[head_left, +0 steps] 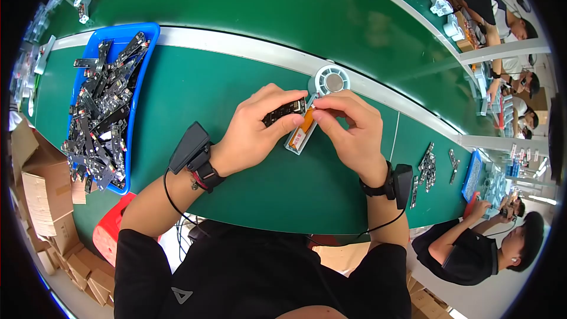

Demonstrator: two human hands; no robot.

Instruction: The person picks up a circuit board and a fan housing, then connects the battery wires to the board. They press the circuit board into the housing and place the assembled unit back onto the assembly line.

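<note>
Over the green table, my left hand [245, 133] is closed on a small black circuit board [286, 111], thumb below and fingers above. Right beside it lies a pale blue fan-shaped housing with a round slotted head [322, 81] and an open handle [289, 145]. An orange-yellow battery pack [308, 121] with a white printed label sits in that handle. My right hand [360, 136] is closed, thumb and forefinger pinched together at the upper end of the handle, just below the round head. Whatever lies between those fingertips is too small to make out.
A blue bin [155, 41] heaped with black circuit boards stands at the left. More loose boards [427, 168] lie at the right, near another blue tray [472, 176]. A pale metal rail [236, 46] crosses behind my hands. Co-workers [466, 251] sit along the right side.
</note>
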